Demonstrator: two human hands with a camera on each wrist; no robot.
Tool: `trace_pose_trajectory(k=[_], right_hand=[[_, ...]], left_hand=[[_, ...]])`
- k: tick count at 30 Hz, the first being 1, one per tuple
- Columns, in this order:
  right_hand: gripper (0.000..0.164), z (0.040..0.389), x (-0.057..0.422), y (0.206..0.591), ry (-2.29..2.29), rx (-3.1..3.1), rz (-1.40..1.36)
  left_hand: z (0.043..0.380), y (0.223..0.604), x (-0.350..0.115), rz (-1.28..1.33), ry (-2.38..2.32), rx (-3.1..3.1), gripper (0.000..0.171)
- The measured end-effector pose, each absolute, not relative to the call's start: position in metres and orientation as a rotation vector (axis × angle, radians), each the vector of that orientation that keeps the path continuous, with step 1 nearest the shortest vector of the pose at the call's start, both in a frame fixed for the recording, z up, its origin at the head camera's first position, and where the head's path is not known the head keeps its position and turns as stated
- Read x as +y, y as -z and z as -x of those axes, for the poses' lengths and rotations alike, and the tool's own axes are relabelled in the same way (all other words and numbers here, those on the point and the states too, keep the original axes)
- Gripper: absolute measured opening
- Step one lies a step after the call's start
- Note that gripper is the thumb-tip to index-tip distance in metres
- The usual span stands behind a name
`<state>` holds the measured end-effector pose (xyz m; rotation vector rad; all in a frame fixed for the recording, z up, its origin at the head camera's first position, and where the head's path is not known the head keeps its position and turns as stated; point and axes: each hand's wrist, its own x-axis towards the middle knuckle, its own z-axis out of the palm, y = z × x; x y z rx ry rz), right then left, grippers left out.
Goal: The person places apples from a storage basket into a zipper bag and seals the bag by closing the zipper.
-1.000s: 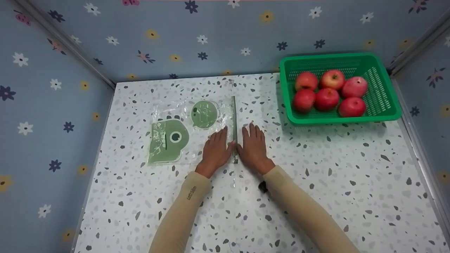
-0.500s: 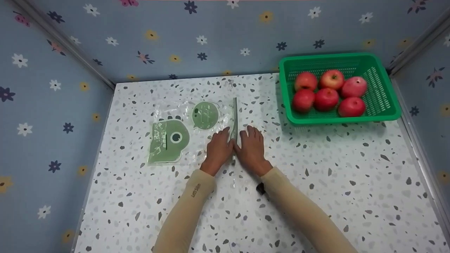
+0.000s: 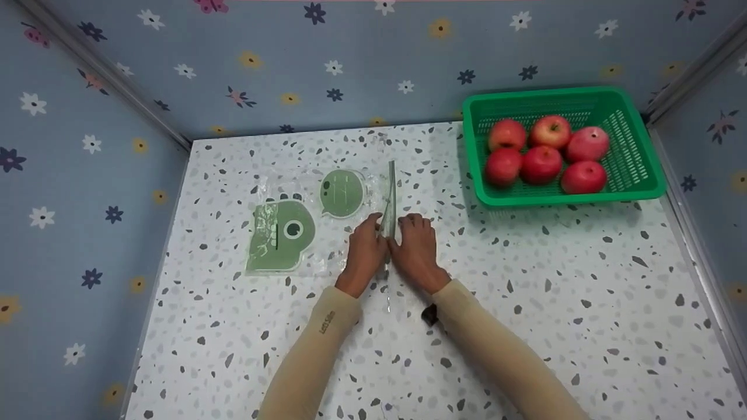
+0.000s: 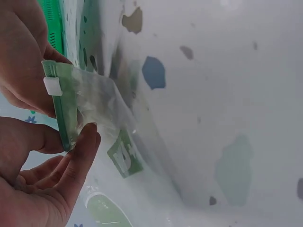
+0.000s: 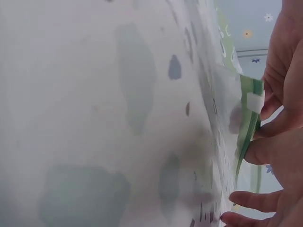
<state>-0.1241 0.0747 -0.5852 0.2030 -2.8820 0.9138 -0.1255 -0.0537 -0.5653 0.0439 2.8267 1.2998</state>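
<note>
A clear plastic zip bag (image 3: 286,236) printed with a green dinosaur lies flat on the table, its green zip edge (image 3: 392,186) toward the right. My left hand (image 3: 366,251) pinches that edge between thumb and fingers, as the left wrist view shows. From the other side my right hand (image 3: 417,251) holds the edge, its thumb (image 5: 260,151) against the green strip and its fingers bent. Both thumbs nearly meet there. A white slider (image 4: 52,86) sits near one end of the zip. The strip looks slightly parted beyond my fingers.
A green plastic basket (image 3: 566,202) with several red apples (image 3: 541,165) stands at the back right of the speckled table (image 3: 554,338). Flower-patterned panels (image 3: 373,70) enclose the back and both sides.
My hands have drawn closer together and slightly nearer me along the zip edge, with fingers more bent. The strip has lifted and begun to part. The basket has stayed put.
</note>
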Motion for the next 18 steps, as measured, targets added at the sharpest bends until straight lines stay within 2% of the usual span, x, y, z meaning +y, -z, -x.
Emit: trace_pose_trajectory(k=[11, 18], right_hand=[[0.043, 0.136, 0.083, 0.576, -1.669, -2.729, 0.008], [0.039, 0.14, 0.089, 0.574, -1.765, -2.669, 0.143]], left_hand=[[0.121, 0.551, -0.047, -0.084, -1.302, 2.852, 0.043], [0.12, 0.544, -0.044, -0.078, -1.415, 2.813, 0.04]])
